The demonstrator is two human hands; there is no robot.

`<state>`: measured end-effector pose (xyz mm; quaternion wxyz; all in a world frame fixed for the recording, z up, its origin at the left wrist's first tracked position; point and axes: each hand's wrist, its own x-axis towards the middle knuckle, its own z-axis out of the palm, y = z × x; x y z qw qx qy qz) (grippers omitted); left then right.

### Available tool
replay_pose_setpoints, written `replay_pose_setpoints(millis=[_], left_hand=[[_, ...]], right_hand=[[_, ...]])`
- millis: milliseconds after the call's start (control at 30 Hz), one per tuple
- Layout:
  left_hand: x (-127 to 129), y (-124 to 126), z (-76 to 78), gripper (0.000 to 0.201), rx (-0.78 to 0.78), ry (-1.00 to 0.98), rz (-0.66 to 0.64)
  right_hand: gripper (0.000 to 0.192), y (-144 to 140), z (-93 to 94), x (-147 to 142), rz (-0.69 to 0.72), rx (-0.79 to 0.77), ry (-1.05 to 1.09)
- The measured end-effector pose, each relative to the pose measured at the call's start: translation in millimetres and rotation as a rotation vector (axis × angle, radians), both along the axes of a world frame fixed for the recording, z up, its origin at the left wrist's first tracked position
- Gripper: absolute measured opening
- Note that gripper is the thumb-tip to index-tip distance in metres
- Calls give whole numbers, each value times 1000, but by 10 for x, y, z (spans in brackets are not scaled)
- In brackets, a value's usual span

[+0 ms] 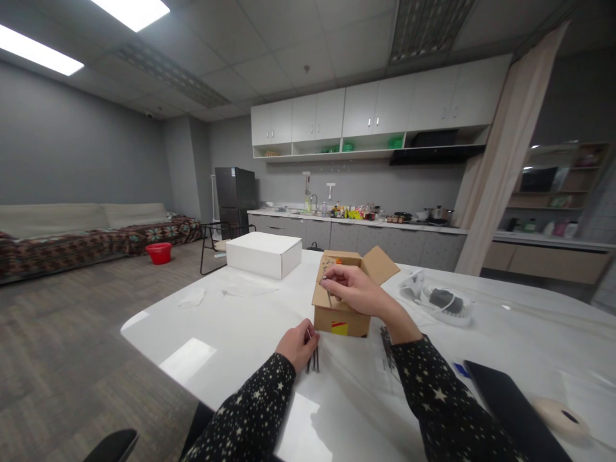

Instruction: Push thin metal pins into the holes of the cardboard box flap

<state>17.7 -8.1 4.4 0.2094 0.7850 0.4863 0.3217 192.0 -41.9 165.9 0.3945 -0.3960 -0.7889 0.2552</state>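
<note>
At the white worktop [231, 333], our left hand [299, 343] closes around a bundle of dark pins [312, 359] stood on end — while our right hand [353, 289] pinches one thin pin [328, 296] at the open cardboard box [344, 308], flaps spread.

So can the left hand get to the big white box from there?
Probably yes. The left hand rests on dark thin sticks, and only bare white table lies between it and the white box, though that needs a long stretch.
</note>
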Motion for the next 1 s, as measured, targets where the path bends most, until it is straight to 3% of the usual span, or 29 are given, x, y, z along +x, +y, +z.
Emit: replay_pose_setpoints(millis=[233, 333, 567, 1000], left_hand=[[-8, 32, -53, 11, 15, -12, -16], [-1, 23, -31, 11, 4, -10, -17], [4, -1, 6, 13, 4, -25, -33], [5, 7, -2, 13, 12, 14, -22]], right_hand=[[13, -142, 56, 20, 253, -330, -111], [10, -150, 40, 31, 294, -419, -164], [15, -124, -15, 30, 271, -457, -439], [23, -66, -241, -163, 12, -299, -769]])
